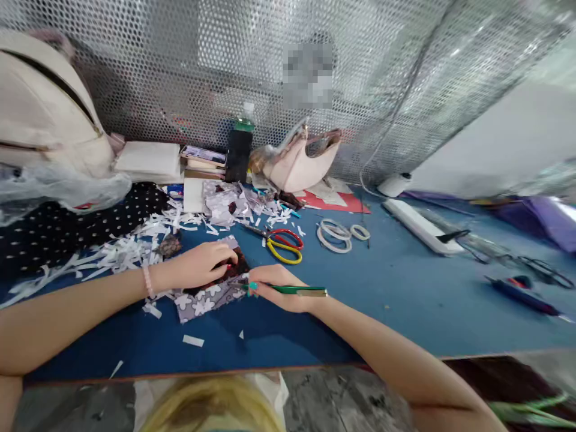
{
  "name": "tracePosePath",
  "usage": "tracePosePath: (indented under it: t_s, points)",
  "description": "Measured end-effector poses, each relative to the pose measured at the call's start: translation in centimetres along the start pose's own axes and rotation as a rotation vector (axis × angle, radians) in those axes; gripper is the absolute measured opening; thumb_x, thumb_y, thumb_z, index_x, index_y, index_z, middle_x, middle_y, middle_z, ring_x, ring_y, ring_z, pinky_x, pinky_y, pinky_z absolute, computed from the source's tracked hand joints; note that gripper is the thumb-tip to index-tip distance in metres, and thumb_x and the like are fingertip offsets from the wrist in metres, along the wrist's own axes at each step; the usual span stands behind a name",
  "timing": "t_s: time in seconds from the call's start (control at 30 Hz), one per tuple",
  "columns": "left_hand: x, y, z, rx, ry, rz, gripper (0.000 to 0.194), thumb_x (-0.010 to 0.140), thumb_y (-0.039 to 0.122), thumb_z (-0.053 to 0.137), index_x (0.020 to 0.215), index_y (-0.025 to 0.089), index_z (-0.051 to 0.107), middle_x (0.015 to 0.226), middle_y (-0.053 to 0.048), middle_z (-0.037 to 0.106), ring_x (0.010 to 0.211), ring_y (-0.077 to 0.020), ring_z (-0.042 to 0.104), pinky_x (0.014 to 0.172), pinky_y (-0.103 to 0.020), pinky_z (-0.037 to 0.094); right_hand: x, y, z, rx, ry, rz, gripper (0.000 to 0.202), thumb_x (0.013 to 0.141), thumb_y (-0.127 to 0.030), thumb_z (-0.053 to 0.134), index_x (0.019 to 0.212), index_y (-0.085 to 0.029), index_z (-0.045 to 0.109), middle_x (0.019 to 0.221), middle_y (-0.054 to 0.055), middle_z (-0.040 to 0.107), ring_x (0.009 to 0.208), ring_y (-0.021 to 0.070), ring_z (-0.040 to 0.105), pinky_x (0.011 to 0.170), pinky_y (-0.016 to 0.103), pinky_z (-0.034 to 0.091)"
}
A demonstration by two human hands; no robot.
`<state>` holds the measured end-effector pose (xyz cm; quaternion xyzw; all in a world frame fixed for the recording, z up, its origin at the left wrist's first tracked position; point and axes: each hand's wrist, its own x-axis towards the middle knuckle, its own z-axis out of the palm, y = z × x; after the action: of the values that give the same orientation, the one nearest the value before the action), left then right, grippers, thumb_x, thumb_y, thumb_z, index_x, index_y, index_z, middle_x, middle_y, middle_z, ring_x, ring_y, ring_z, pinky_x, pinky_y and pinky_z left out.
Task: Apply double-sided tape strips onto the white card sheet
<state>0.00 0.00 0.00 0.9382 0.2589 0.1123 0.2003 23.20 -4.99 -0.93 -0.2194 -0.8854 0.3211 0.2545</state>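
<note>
A grey fabric piece with white flowers [202, 302] lies on the blue table, with a dark reddish piece [238, 262] on it. My left hand [200, 265], wearing a pink bead bracelet, rests on the dark piece with its fingers bent together; what they pinch is hidden. My right hand [279, 288] is closed around a slim green tool [299, 290], whose tip points left at the fabric's right side. Scissors with red and yellow handles [285, 245] lie just behind my hands.
White paper strips [119, 255] litter the left side. Behind are a cream bag [45, 102], a white holder [301, 165] and a red sheet [346, 203]. Tape rings [333, 235], a long white bar [420, 227] and a dark blue tool [524, 296] lie rightward.
</note>
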Motion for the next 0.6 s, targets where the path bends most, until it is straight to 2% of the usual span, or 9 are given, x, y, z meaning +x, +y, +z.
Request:
tracePosePath:
  t_s: [0.13,0.23,0.6]
  points:
    - [-0.1,0.0,0.0,-0.003,-0.002,-0.003,0.019,0.094,0.018,0.046,0.104,0.017,0.061,0.101,-0.008,0.065,0.091,-0.0214,0.061,0.083,-0.032,0.046,0.1,0.0,0.4,-0.009,0.03,0.06,0.047,0.104,-0.044,0.027,0.072,-0.019,0.049,0.067,0.003,0.055,0.062,0.012,0.049,0.06,0.023,0.038]
    - [-0.1,0.0,0.0,-0.009,0.001,-0.002,0.019,0.094,0.017,0.045,0.104,0.018,0.061,0.102,-0.008,0.065,0.091,-0.0214,0.061,0.082,-0.032,0.046,0.2,-0.3,0.1,-0.022,0.001,0.038,0.045,0.104,-0.042,0.026,0.073,-0.019,0.047,0.068,0.003,0.053,0.063,0.0125,0.047,0.062,0.024,0.039]
    - [0.0,-0.8,0.5,-0.018,0.025,0.03,0.019,0.093,0.016,0.046,0.105,0.018,0.061,0.103,-0.007,0.067,0.095,-0.0207,0.062,0.086,-0.032,0.046,3.2,-1.0,-3.8,-0.023,-0.353,-0.063,0.035,0.104,-0.032,0.029,0.071,-0.021,0.035,0.068,-0.001,0.043,0.065,0.0119,0.041,0.065,0.025,0.035]
